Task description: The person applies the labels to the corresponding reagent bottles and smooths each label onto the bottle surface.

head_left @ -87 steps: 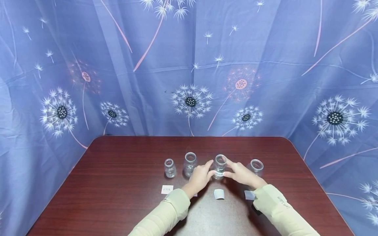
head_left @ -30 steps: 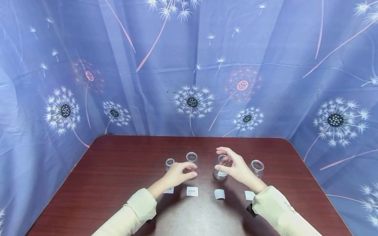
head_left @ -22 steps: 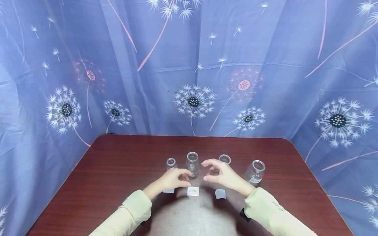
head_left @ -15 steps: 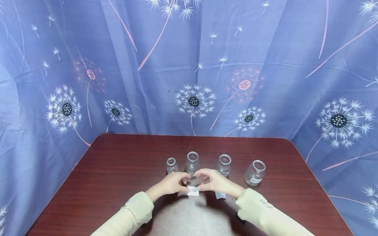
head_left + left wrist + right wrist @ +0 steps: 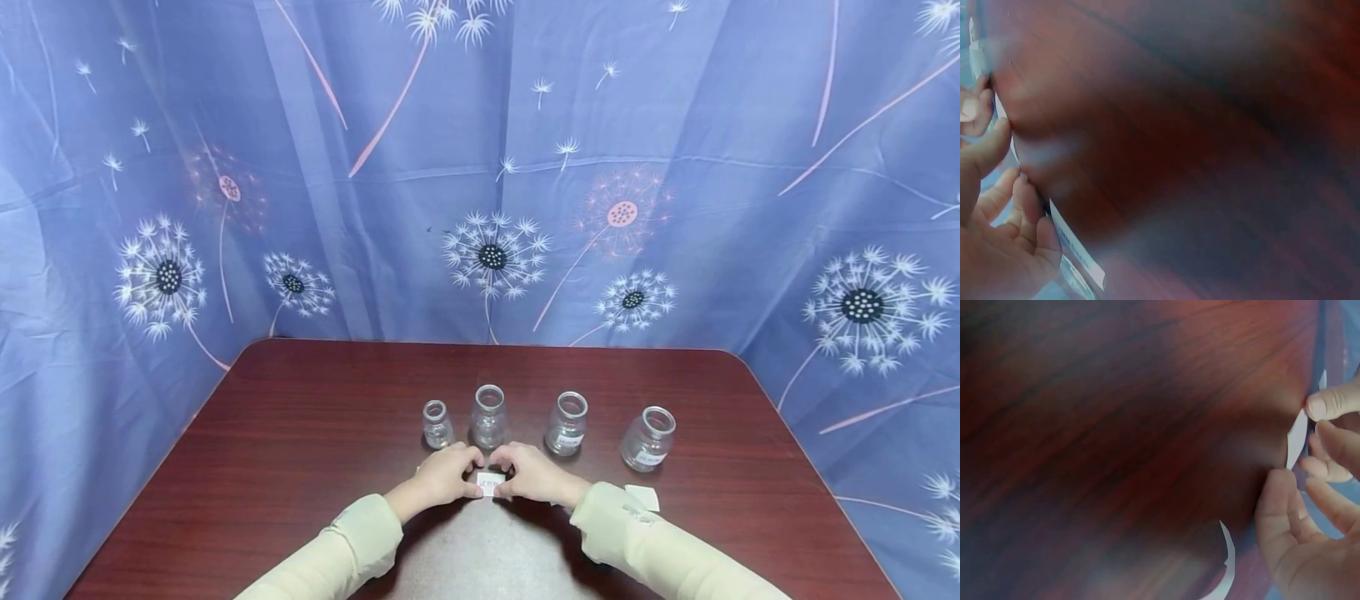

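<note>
A small white paper label [image 5: 491,483] with printed characters lies on the table in front of the second glass jar from the left [image 5: 489,417]. My left hand [image 5: 442,478] touches its left edge with the thumb, fingers curved above a gap. From the other side, my right hand [image 5: 536,475] has its thumb on the label's right edge, index finger bent near the upper corner. In the right wrist view both thumbs meet the ends of the label [image 5: 1297,439]. Another printed label [image 5: 1075,240] shows beside the left hand in the left wrist view.
A small jar [image 5: 437,425] stands at left. Two jars on the right, the nearer one [image 5: 566,425] and the outer one [image 5: 648,440], carry white labels. A loose white paper [image 5: 642,497] lies by the right sleeve. Behind the table [image 5: 315,417] hangs a blue curtain [image 5: 375,250].
Both hands have left the third jar, which now bears a label. They have moved left and down to the printed label before the second jar, coming closer together.
</note>
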